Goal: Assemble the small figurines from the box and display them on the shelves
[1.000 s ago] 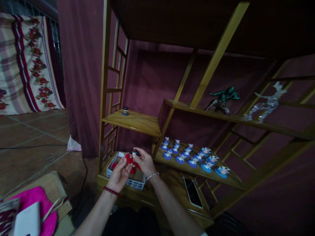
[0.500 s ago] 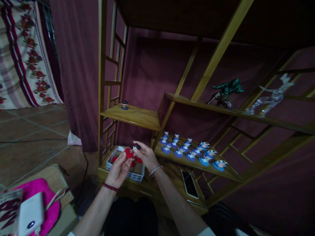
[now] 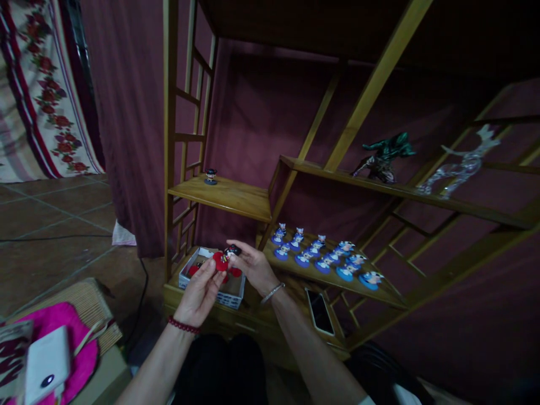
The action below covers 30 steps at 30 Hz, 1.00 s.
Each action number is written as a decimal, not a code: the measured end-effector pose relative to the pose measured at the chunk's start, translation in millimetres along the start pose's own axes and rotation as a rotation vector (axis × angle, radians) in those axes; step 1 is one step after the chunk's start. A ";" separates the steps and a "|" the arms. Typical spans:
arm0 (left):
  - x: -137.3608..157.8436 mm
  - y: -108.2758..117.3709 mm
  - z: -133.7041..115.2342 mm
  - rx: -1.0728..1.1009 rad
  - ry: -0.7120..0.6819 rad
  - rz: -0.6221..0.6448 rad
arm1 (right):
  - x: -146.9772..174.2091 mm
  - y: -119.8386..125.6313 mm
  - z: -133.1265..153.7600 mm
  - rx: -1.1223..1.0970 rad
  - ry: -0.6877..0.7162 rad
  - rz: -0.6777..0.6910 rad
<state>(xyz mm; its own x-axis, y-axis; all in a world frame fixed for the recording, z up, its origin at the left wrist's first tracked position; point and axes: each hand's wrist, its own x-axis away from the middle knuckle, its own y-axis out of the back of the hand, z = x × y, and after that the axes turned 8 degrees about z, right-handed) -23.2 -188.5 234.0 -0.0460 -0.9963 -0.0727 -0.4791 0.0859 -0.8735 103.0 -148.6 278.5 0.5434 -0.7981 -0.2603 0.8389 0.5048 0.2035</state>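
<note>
Both of my hands hold one small figurine [image 3: 230, 254] with a black head and a round red base, tilted over the box. My left hand [image 3: 201, 289] pinches the red base [image 3: 219, 261]. At the black head, the fingers of my right hand [image 3: 253, 268] are closed. Just below stands an open cardboard box [image 3: 231, 299] with a patterned side; red pieces lie in it, partly hidden by my hands. A similar dark-headed figurine [image 3: 211, 176] stands upright on the small left shelf [image 3: 228, 197].
Several blue-based figurines [image 3: 304, 257] stand in rows on the lower right shelf. A phone [image 3: 319, 311] lies below them. Higher up are a green statue [image 3: 386, 157] and a clear deer figure [image 3: 462, 169]. A white power bank [image 3: 47, 363] rests on pink cloth at left.
The view has shifted slightly. My hands keep hold of the same figurine, which has turned a little in my fingers. The shelf items have not moved.
</note>
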 end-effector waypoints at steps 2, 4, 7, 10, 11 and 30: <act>0.5 -0.7 0.1 0.001 0.001 -0.007 | 0.8 -0.9 3.4 -0.031 0.000 0.014; 0.9 -1.5 0.5 0.006 -0.002 -0.014 | 1.9 -2.5 6.9 -0.057 0.000 0.019; 1.8 -2.9 1.2 0.011 -0.003 -0.021 | 3.5 -5.5 11.4 -0.055 -0.009 0.008; 2.8 -3.4 1.3 0.019 0.002 -0.006 | 4.6 -8.0 15.5 -0.013 -0.026 -0.006; 3.2 -3.4 1.2 0.024 0.001 0.005 | 4.9 -8.7 17.0 0.010 -0.027 -0.007; 20.5 -16.6 -8.5 0.078 -0.018 0.128 | 5.2 -9.2 51.1 0.196 0.006 0.103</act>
<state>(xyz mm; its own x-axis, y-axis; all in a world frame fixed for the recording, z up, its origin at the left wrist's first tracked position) -23.7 -210.3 251.1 -0.0868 -0.9772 -0.1938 -0.4006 0.2123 -0.8913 96.6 -174.1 323.6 0.6264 -0.7434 -0.2345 0.7574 0.5091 0.4089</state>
